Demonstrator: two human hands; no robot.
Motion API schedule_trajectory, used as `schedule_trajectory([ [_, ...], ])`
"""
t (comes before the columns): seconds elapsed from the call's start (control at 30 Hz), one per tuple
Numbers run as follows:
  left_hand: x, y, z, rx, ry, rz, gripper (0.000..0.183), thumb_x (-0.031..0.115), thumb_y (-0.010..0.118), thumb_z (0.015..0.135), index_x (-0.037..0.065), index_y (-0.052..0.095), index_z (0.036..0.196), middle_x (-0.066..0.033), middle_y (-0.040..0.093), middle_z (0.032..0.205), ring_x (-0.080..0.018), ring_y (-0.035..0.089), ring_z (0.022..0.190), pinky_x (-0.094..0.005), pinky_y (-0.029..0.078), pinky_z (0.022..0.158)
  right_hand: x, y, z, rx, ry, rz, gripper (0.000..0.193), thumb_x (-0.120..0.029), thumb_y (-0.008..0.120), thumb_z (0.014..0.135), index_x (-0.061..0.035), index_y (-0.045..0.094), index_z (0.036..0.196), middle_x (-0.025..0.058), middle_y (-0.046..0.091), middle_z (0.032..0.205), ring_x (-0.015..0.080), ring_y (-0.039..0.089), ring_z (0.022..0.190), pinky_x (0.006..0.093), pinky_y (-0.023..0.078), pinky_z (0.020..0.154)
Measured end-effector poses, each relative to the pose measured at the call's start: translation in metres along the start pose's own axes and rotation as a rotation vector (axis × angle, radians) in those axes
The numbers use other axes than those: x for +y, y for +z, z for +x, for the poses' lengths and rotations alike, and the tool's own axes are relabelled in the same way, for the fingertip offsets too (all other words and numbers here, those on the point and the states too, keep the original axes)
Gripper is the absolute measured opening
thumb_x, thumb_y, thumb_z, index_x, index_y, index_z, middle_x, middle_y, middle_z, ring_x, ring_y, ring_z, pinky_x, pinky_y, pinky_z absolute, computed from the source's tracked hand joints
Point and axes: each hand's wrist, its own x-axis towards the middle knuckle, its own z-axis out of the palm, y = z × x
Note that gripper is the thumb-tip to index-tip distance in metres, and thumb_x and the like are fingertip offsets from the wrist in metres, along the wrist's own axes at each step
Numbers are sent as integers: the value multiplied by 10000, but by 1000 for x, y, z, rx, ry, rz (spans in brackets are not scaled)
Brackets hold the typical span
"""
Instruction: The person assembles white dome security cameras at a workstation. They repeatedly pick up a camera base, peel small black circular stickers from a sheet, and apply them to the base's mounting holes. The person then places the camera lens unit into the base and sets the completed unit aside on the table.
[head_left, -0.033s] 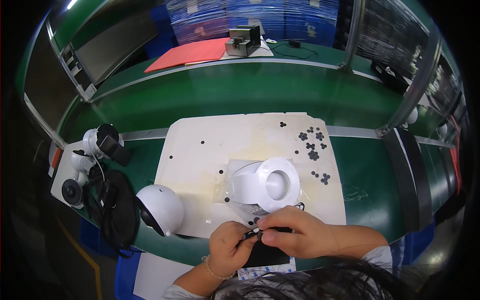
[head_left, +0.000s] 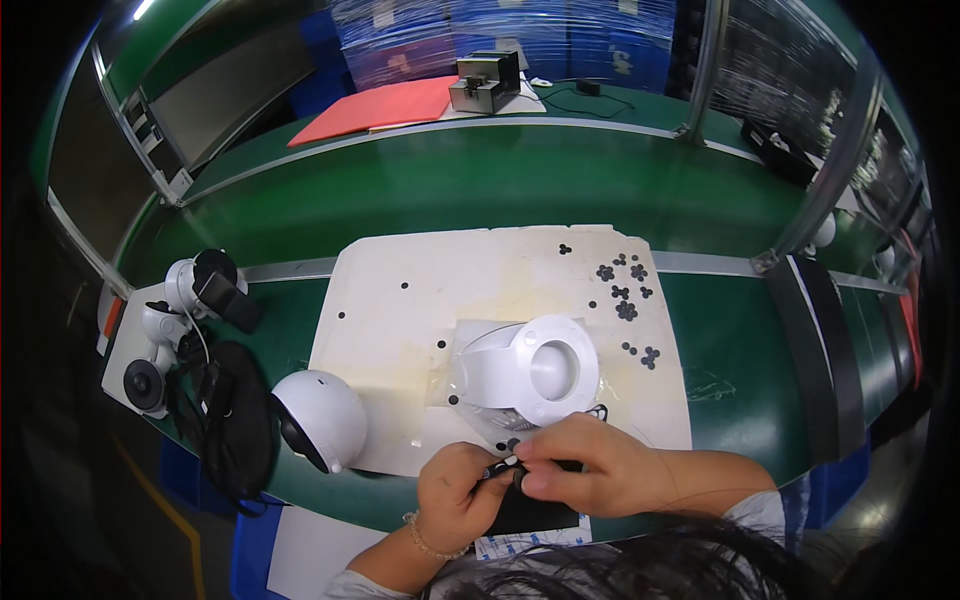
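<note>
Close together at the board's near edge, both my hands work on one small black piece (head_left: 503, 466) with whitish spots. My left hand (head_left: 457, 492) pinches it between thumb and fingers. My right hand (head_left: 592, 462) has thumb and forefinger closed at its right end, on what looks like a small dark round pad (head_left: 518, 478). Just beyond the fingertips is a white plastic bracket with a ring-shaped base (head_left: 578, 390), lying on clear wrap. Loose black round pads (head_left: 626, 310) lie in clusters at the right. Beneath my hands is a black sheet (head_left: 535, 510), partly hidden.
A white ball-shaped housing (head_left: 340, 415) sits at the pale board's (head_left: 380, 255) left near corner. Further left are white camera-like devices (head_left: 145, 383) and a black pouch with cables (head_left: 240, 430). Black strips (head_left: 820, 360) lie right. A metal block (head_left: 487, 82) and red sheet (head_left: 380, 105) stand behind.
My right fingertips have shifted very slightly at the small black piece. Everything else stays where it was.
</note>
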Motion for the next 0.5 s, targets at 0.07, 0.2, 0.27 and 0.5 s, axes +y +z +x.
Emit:
schedule_trajectory([
  [0.07,-2,1,1,8,18,-24,138,39,661,665,16,544,735,-111,548,637,-259,519,544,-322,406,505,7,1,-7,-45,-35,55,365,-66,591,748,-55,510,1103,138,544,935,244,540,661,323,420,521],
  [0.2,-1,1,4,22,35,-7,143,46,666,659,22,548,736,-118,564,723,-267,529,641,-342,412,584,3,-1,-3,61,-339,-110,398,-58,599,735,-82,500,1120,129,536,910,236,538,672,319,424,548],
  [0.27,2,-3,4,45,53,111,137,63,665,665,28,554,738,-138,578,839,-281,537,759,-365,418,681,3,-4,-6,113,-308,-75,428,-11,585,728,-84,481,1137,131,533,898,236,535,677,310,433,565],
  [0.5,12,5,22,-130,155,377,149,133,663,691,47,566,762,-167,438,1252,-356,356,1188,-470,257,954,46,-38,-1,490,172,191,604,104,480,768,-44,219,1293,139,442,1062,149,515,822,261,440,731],
])
